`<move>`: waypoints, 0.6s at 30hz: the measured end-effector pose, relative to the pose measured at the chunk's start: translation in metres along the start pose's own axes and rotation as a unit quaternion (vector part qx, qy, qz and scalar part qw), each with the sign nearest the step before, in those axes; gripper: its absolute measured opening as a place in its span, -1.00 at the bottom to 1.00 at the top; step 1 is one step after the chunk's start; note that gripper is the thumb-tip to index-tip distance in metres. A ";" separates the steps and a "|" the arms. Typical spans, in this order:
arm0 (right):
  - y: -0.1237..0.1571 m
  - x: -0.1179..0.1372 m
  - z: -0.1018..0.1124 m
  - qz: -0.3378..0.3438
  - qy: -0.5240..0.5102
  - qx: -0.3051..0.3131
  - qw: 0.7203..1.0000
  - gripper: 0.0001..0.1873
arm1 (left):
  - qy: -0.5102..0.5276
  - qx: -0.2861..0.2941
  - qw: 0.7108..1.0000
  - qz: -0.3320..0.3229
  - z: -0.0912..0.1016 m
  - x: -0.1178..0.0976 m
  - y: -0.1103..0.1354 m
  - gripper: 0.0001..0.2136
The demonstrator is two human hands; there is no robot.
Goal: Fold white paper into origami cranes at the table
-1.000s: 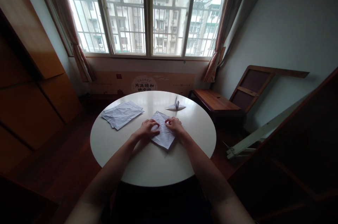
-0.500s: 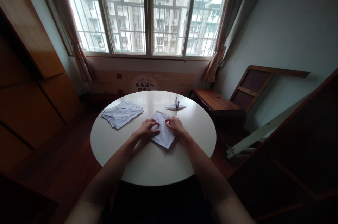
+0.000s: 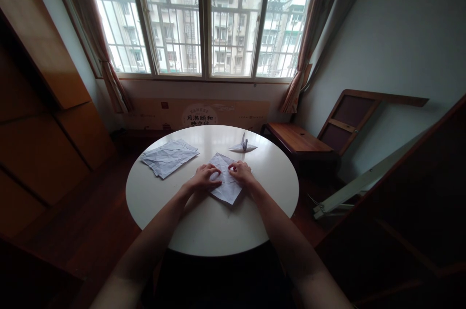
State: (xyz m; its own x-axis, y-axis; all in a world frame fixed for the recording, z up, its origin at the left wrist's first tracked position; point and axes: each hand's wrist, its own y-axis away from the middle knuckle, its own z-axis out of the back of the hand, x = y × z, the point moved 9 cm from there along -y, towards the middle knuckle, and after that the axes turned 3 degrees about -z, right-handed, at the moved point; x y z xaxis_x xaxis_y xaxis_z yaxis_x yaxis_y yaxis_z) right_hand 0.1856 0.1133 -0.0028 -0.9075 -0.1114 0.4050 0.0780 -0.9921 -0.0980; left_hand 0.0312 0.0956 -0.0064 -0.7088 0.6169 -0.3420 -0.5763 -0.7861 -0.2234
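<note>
A creased, pale sheet of folding paper [image 3: 227, 191] lies on the round white table [image 3: 204, 241], one corner pointing towards me. My left hand [image 3: 206, 176] rests at its left edge, fingers bent and thumb on the paper. From the right side, my right hand [image 3: 241, 172] grips it with curled fingers, thumb close to the index finger. Both hands hide parts of the sheet's edges. Just beyond my right hand stands a folded paper crane [image 3: 243, 145] with its wings spread. A stack of creased paper sheets [image 3: 169, 157] lies at the table's left.
Behind the table, a printed cardboard panel [image 3: 225, 110] leans below the barred window [image 3: 233, 17]. A low wooden table [image 3: 296, 137] stands to the right, near a pale folded frame [image 3: 342, 197]. Wooden cabinets [image 3: 78, 139] line the left side.
Both hands keep almost the same pose on the paper. The whole view has shifted very slightly.
</note>
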 end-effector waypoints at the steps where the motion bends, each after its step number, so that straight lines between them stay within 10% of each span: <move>1: 0.000 0.000 0.000 0.003 0.002 -0.002 1.000 -0.71 | 0.000 0.001 1.000 0.002 0.000 0.000 0.000 -0.56; 18: 0.001 0.007 -0.012 0.057 0.024 0.015 0.998 -0.41 | -0.010 -0.006 0.998 0.060 -0.013 0.026 -0.006 -0.69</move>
State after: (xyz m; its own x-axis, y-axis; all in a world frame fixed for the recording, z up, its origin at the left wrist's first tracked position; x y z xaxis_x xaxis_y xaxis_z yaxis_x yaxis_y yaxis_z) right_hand 0.1748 0.1127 -0.0107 -0.9108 -0.2206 0.3490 0.1925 -0.9747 -0.1138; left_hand 0.0214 0.1157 -0.0259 -0.7810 0.5187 -0.3479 -0.4816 -0.8548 -0.1933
